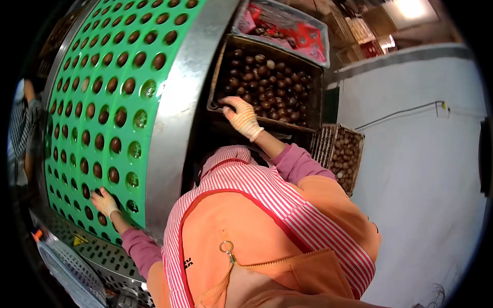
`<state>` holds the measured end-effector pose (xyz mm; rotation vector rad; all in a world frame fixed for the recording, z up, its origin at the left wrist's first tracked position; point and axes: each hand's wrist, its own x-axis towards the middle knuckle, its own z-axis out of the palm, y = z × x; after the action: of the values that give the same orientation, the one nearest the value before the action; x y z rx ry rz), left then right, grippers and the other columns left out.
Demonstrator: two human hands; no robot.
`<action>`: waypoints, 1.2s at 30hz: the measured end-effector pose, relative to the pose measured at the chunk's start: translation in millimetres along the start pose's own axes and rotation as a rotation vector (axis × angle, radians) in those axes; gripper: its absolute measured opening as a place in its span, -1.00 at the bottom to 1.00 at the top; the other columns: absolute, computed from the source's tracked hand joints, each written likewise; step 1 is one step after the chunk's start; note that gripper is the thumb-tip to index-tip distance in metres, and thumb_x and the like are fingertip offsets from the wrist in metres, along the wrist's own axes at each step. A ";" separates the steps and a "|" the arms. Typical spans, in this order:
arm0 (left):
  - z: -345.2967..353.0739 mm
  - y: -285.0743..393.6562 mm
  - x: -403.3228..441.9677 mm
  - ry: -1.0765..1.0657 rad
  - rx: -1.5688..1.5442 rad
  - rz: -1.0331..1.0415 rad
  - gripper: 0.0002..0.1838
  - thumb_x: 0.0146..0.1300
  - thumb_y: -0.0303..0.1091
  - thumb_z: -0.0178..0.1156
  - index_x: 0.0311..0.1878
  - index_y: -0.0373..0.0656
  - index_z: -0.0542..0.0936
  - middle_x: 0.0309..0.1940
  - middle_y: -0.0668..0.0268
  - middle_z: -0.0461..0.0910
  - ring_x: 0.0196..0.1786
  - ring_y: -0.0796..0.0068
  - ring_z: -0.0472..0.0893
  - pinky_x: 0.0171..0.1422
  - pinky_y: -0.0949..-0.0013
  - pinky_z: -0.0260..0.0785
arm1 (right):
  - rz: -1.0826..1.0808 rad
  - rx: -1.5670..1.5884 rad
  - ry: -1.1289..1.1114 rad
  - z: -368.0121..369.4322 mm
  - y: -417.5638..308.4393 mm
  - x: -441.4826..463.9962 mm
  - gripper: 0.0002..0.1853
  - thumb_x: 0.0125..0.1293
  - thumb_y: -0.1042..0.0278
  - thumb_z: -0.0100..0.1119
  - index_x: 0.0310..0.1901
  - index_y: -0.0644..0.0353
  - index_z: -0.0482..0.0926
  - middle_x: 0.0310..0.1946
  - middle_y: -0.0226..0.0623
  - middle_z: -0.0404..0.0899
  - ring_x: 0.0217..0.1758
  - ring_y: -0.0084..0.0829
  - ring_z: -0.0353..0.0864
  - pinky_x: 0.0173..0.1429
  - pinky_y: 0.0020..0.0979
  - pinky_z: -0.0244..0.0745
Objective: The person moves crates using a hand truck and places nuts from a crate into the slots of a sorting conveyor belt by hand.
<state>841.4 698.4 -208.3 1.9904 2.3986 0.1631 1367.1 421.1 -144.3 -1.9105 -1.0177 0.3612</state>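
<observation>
My left hand (106,203), in a pale glove with bare fingertips, lies over the lower part of a green belt (154,84). Its fingers are spread beside the brown nuts (113,175) that sit in the belt's round pockets. My right hand (242,119), in an orange-striped glove with bare fingertips, is at the near left corner of a crate (317,110) full of shiny dark brown nuts (272,84). Its thumb and forefinger are curled together around a small dark spot; what they hold is unclear. Several pockets along the belt's right edge hold no nut.
A metal rail (177,87) borders the belt. Behind the crate stands a plastic-lined bin (326,36) with red material. A basket of paler nuts (346,151) stands right, by a light wall (411,169). A co-worker's gloved hand (34,110) shows at far left.
</observation>
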 end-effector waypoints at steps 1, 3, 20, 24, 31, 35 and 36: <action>-5.2 6.4 3.7 0.063 -0.069 0.059 -0.24 0.36 0.25 -0.07 0.48 -0.02 0.23 0.46 -0.02 0.16 0.44 -0.04 0.25 0.47 0.02 0.16 | 0.042 -0.039 0.025 -17.6 18.5 -5.0 -0.71 0.25 0.37 0.16 -0.01 0.23 0.62 -0.04 -0.08 0.62 0.06 -0.13 0.61 0.21 -0.26 0.47; -34.9 51.2 -9.8 0.169 -0.202 0.151 -0.18 0.35 0.23 -0.02 0.46 -0.22 0.24 0.45 -0.02 0.20 0.42 -0.07 0.28 0.47 0.04 0.18 | 0.151 -0.132 0.083 -51.8 54.6 -12.8 -0.66 0.21 0.31 0.19 0.01 0.21 0.61 0.00 -0.07 0.60 0.08 -0.08 0.59 0.22 -0.23 0.47; -26.4 522.6 -281.5 -0.621 0.029 1.255 -0.28 0.07 -0.29 0.40 0.34 0.10 0.38 0.47 0.09 0.11 0.42 -0.09 0.23 0.38 -0.06 0.23 | 0.639 -0.843 -0.261 -218.0 192.0 56.8 -0.36 0.14 0.31 0.35 0.27 -0.15 0.36 0.41 -0.10 0.08 0.25 0.08 0.41 0.13 0.02 0.54; 27.2 551.7 -281.2 -0.424 0.324 1.346 -0.28 0.05 -0.26 0.40 0.33 0.21 0.38 0.50 0.16 0.07 0.42 -0.09 0.22 0.27 -0.17 0.29 | 0.632 -0.905 -0.372 -216.4 199.4 54.0 -0.50 0.16 0.44 0.30 0.17 0.04 0.44 0.47 -0.07 0.01 0.16 0.12 0.50 0.07 -0.01 0.59; 33.7 556.3 -286.5 -0.475 0.455 1.228 -0.33 0.14 -0.39 0.29 0.34 0.24 0.36 0.37 0.23 0.20 0.36 -0.05 0.27 0.18 -0.01 0.45 | 0.593 -0.810 -0.526 -235.4 201.7 72.0 -0.42 0.09 0.43 0.36 0.20 -0.03 0.47 0.43 -0.03 0.07 0.15 0.04 0.55 0.21 -0.08 0.53; 47.8 560.1 -280.4 -0.477 0.369 1.202 -0.31 0.14 -0.46 0.25 0.36 0.24 0.34 0.37 0.28 0.21 0.34 -0.10 0.30 0.16 0.01 0.49 | 0.627 -0.785 -0.581 -230.6 224.9 75.8 -0.38 0.04 0.35 0.44 0.21 -0.05 0.50 0.43 0.03 0.04 0.17 0.10 0.52 0.25 -0.11 0.49; 44.7 561.4 -280.6 -0.515 0.365 1.194 -0.32 0.14 -0.48 0.24 0.35 0.23 0.35 0.35 0.27 0.24 0.34 -0.10 0.31 0.17 0.00 0.48 | 0.642 -0.792 -0.598 -228.5 235.5 72.6 -0.37 0.04 0.35 0.45 0.21 -0.06 0.50 0.43 0.03 0.05 0.17 0.10 0.52 0.26 -0.11 0.48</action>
<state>1447.1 527.8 -214.6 2.8447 0.7705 -0.7148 1668.8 286.0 -204.7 -2.9546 -0.9593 1.0665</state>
